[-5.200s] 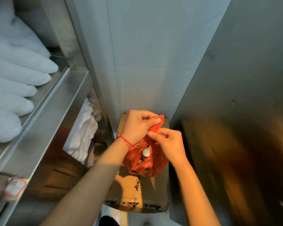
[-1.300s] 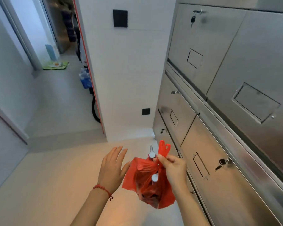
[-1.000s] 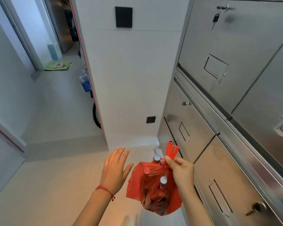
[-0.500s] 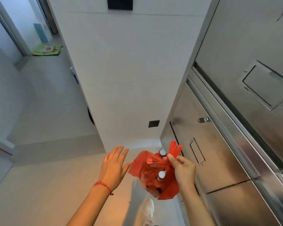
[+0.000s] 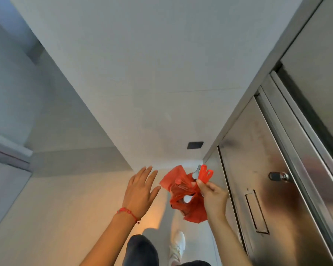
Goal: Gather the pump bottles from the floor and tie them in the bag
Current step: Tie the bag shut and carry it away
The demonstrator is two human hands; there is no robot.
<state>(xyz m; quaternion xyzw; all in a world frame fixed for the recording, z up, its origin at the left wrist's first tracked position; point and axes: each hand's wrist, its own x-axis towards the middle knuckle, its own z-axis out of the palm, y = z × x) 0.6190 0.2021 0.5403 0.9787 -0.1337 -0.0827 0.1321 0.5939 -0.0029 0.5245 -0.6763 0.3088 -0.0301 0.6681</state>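
Observation:
A red plastic bag [image 5: 188, 200] hangs in the air in front of me, knotted at the top with its handle loops [image 5: 205, 173] sticking up. White pump heads [image 5: 196, 172] poke out near the knot and through a gap lower down; the bottles themselves are hidden inside. My right hand [image 5: 211, 194] pinches the bag at the knot and carries it. My left hand [image 5: 140, 191], with a red string bracelet on the wrist, is held flat and open just left of the bag, not touching it.
Stainless steel cabinet doors [image 5: 273, 189] with a lock [image 5: 278, 176] run along the right. A white wall [image 5: 152, 93] with a small black plate [image 5: 195, 145] stands ahead. Pale floor [image 5: 56, 217] stretches left. My leg and white shoe [image 5: 178, 243] show below.
The view has tilted down and moved closer to the white wall and cabinets. The bag stays in my right hand, the left stays open beside it. My leg and shoe have come into view.

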